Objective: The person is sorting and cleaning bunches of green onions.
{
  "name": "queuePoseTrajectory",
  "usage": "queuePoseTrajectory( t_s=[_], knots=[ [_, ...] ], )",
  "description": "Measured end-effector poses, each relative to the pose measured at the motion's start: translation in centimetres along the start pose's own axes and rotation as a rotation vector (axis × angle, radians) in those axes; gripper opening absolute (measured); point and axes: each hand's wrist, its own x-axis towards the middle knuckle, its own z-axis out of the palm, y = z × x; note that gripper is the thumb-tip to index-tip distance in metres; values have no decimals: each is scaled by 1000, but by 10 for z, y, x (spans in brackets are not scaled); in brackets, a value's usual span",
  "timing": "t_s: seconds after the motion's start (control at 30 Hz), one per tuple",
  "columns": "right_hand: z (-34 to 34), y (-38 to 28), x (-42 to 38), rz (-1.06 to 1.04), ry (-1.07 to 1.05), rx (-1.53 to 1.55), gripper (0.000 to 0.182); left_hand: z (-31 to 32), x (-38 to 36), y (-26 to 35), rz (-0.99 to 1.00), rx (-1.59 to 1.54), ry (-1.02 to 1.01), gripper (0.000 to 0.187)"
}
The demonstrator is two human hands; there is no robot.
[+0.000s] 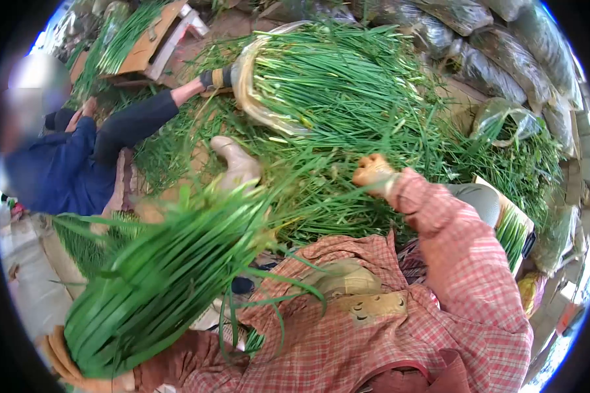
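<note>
My left hand [78, 367], in an orange-brown glove, is wrapped around a large bunch of garlic chives [157, 288] at the lower left. The leaves are long, flat and green, somewhat blurred, and a few droop over my plaid sleeve. Toward the middle right, my right hand [373, 171], gloved as well, is curled closed above a loose litter of green leaves [328, 203]. Thin leaves run from the bunch's side up to this hand; what lies inside its fingers is hidden. Beyond it lies a big heap of chives [341, 75], its pale stem ends facing left.
A co-worker [59, 157] in dark blue sits at the left, one leg stretched toward the heap. A pinkish boot [236, 160] stands mid-floor. Filled plastic bags [498, 59] are stacked at the back right. A cardboard box [144, 49] lies at the back left beside more chives.
</note>
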Motion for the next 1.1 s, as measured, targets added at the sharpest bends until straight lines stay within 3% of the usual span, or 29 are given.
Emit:
queuePoseTrajectory(
  t_s=[0.07, 0.1, 0.13, 0.17, 0.23, 0.3, 0.37, 0.43, 0.5, 0.6, 0.67, 0.7, 0.73, 0.77, 0.83, 0.87, 0.93, 0.97, 1.03, 1.07, 1.1],
  knots=[
    [-26, 14, -28, -4, 153, 243, 21, 34, -45, -13, -9, -59, -319, 25],
    [-45, 15, -44, -20, 105, 291, 22, 60, -78, -21, -67, -110, -583, 28],
    [-61, 20, -58, -15, -34, 156, 18, 77, -97, -27, -136, -149, -714, 32],
    [-36, 41, -58, 40, -250, -47, 17, 87, -105, -34, -208, -240, -757, 37],
    [-62, 59, -80, 209, -325, -319, 17, 87, -95, -37, -301, -522, -666, 37],
    [-88, 74, -101, 338, -344, -364, 15, 77, -92, -39, -378, -649, -635, 35],
    [-110, 92, -107, 463, -212, -239, 13, 63, -86, -46, -396, -680, -743, 35],
    [-124, 107, -96, 419, 198, -249, 13, 50, -82, -43, -375, -692, -810, 35],
    [-147, 122, -57, 469, 187, -185, 11, 40, -82, -35, -375, -799, -826, 35],
    [-206, 70, -2, 616, 210, -180, 83, 26, -87, -24, -375, -901, -769, 37],
    [-221, 13, 21, 296, 578, 210, 84, 21, -89, -14, -372, -939, -804, 38],
    [-219, -18, 29, 38, 593, 425, 86, 18, -90, -11, -327, -907, -818, 36],
    [-205, -52, 41, -364, 670, 783, 92, 16, -90, -11, -294, -932, -917, 35],
    [-205, -86, 40, -443, 560, 966, 96, 15, -88, -13, -261, -955, -1023, 33],
    [-185, -135, 59, -394, 567, 1035, 90, 23, -79, -18, -177, -1055, -1329, 30],
    [-169, -154, 75, -417, 630, 1091, 72, 28, -80, -16, -153, -1073, -1403, 30],
    [-165, -174, 63, -197, 513, 1206, 50, 36, -82, -8, -106, -1118, -1549, 31],
    [-148, -177, 69, -121, 634, 1179, 42, 41, -77, -7, -65, -1222, -1631, 29],
    [-135, -171, 61, 23, 811, 991, 31, 44, -82, -4, -37, -1213, -1607, 29],
    [-129, -167, 56, 105, 715, 896, 30, 43, -85, -2, -20, -1209, -1589, 29],
    [-125, -160, 53, 146, 706, 929, 30, 26, -67, -15, -47, -1179, -1752, 25]
  ],
)
